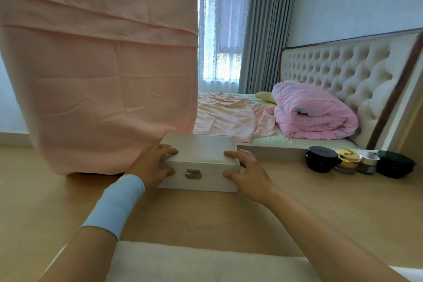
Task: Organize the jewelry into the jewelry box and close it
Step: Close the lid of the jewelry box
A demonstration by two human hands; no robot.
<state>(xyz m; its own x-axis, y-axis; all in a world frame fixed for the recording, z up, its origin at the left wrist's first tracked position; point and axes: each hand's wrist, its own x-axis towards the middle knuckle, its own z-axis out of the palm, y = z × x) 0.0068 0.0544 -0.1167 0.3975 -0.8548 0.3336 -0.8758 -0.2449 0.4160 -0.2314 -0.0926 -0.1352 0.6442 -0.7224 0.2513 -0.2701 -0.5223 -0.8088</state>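
The fingers (170, 151) of the left hand (153, 165) are spread and curled over the top left edge of a white jewelry box (201, 162), with the thumb pressed against its front left corner. The fingers of the right hand (248, 173) are also spread, resting on the top right edge of the lid, with the thumb touching the front right corner. Both hands grip the box from either side. A pale blue band (119, 201) wraps the left forearm; the right forearm is bare.

The box is closed, its lid flat, and a small silver clasp (193, 174) sits in the middle of its front face. It rests on a light wooden worktop (206, 217), near the far edge, straight ahead of the person. No jewelry is visible outside the box.

To the right on the worktop stand four small cosmetic jars (357, 162) in a row, touching one another: black, gold-lidded, silver-lidded, black. Any writing on them is too small to read.

A large pink cloth (98, 64) hangs at the left, its lower edge just behind the box. Beyond the worktop is a bed (263, 139) with a rolled pink quilt (313, 114), a tufted cream headboard (343, 71), and a window with grey curtains (267, 25). A white cushioned edge (206, 263) lies nearest the viewer.
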